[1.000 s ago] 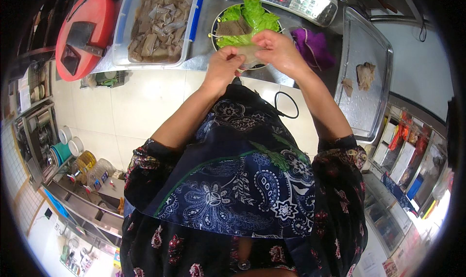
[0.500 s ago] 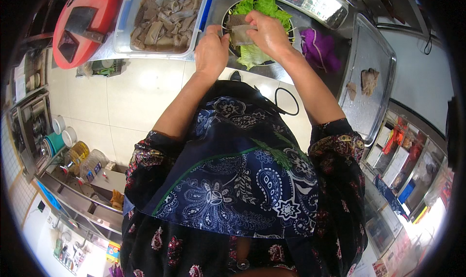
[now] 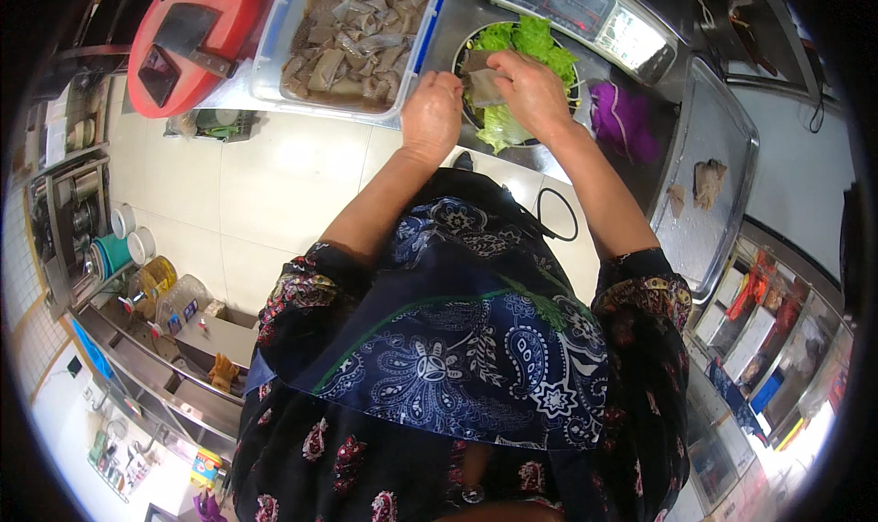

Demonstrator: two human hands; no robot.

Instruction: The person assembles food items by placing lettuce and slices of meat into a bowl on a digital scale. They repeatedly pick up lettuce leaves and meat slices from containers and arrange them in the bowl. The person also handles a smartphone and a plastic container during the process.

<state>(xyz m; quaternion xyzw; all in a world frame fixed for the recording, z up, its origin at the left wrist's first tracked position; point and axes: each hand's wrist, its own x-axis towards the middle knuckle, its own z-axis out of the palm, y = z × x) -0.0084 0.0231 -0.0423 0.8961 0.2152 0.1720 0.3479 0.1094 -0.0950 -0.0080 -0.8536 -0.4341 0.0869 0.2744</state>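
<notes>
A round plate (image 3: 574, 92) is lined with green lettuce leaves (image 3: 544, 48), and grey-brown, tripe-like slices (image 3: 483, 85) lie on its left part. Over these slices my right hand (image 3: 532, 92) is closed, thumb and fingers gripping the edge of one. My left hand (image 3: 433, 115) is beside the plate's left rim, its fingers curled in; whatever they hold is hidden. Just left of that hand stands a clear plastic box (image 3: 267, 74) with a blue edge, filled with more grey-brown slices (image 3: 352, 42) in liquid.
A cleaver (image 3: 187, 30) lies on a red round board (image 3: 240, 10) at far left. Behind the plate is a digital scale (image 3: 562, 5). To the right are a purple cloth bundle (image 3: 622, 119) and a metal tray (image 3: 690, 238) with brownish scraps (image 3: 709, 183).
The whole view has shifted, so the counter appears farther right and lower. My left hand has dropped slightly toward me beside the plate, while my right hand stays at the slices.
</notes>
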